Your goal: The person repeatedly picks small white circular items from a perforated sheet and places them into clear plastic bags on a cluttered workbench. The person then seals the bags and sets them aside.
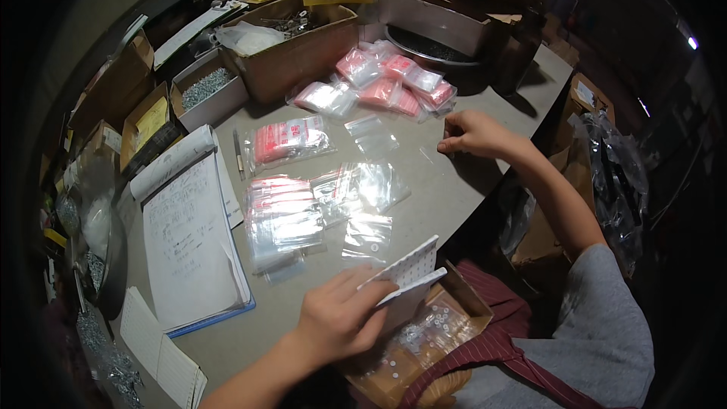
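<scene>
My left hand [342, 310] is closed around a white piece with rows of small dots [409, 261], tilted up over the table's front edge. A second white edge shows just below it. My right hand [475, 135] is at the right edge of the table, thumb and fingers pinched together; what they hold, if anything, is hidden. Between the hands lie clear zip bags: one bag with a small round white piece [368, 246], a spread pile [371, 185], a stack with red print [282, 216] and a single bag [371, 136].
Below my left hand, a cardboard box [478, 324] holds bagged small white rings. A written notepad [193, 242] and a pen [238, 154] lie left. Red-printed bag packs [394, 79] sit farther back, near a large carton [303, 53] and a box of metal screws [208, 87].
</scene>
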Tool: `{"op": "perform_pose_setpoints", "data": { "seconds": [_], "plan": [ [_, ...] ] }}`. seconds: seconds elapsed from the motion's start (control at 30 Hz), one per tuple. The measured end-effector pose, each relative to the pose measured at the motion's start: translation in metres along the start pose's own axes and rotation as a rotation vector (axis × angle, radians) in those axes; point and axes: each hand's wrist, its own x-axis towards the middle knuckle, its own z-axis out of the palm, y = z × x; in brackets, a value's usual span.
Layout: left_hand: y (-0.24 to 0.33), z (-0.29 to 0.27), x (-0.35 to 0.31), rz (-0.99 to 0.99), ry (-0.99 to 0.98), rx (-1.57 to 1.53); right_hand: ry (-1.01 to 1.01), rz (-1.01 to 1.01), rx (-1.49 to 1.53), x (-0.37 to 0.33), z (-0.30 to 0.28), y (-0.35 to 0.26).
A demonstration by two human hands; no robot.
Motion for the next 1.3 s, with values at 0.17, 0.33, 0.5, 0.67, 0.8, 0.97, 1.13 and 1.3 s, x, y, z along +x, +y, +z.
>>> {"op": "perform_pose_setpoints", "data": {
  "seconds": [0.17, 0.33, 0.5, 0.67, 0.8, 0.97, 1.13, 1.3],
  "plan": [
    [-0.008, -0.013, 0.006, 0.061, 0.001, 0.059, -0.239, 0.155, -0.025, -0.001, -0.019, -0.037],
    [-0.003, -0.006, 0.002, 0.053, -0.010, 0.036, -0.238, -0.054, -0.072, -0.018, 0.002, -0.062],
    [0.000, 0.002, -0.002, 0.089, 0.010, 0.046, -0.282, -0.253, 0.291, -0.021, 0.017, -0.097],
    [0.000, 0.001, -0.001, 0.094, 0.001, 0.054, -0.214, -0.479, 0.157, 0.001, 0.032, -0.118],
    [-0.002, 0.002, -0.002, 0.087, 0.022, 0.034, -0.330, -0.568, -0.012, 0.010, 0.028, -0.136],
    [-0.002, 0.003, -0.004, 0.098, 0.041, 0.027, -0.148, -0.839, -0.227, 0.008, 0.051, -0.130],
    [0.002, 0.001, -0.003, 0.098, 0.008, 0.049, 0.030, -0.798, -0.468, 0.013, 0.052, -0.125],
    [0.001, 0.006, -0.002, 0.202, 0.057, 0.131, -0.144, -0.722, 0.019, -0.008, 0.042, -0.147]
  ]
}}
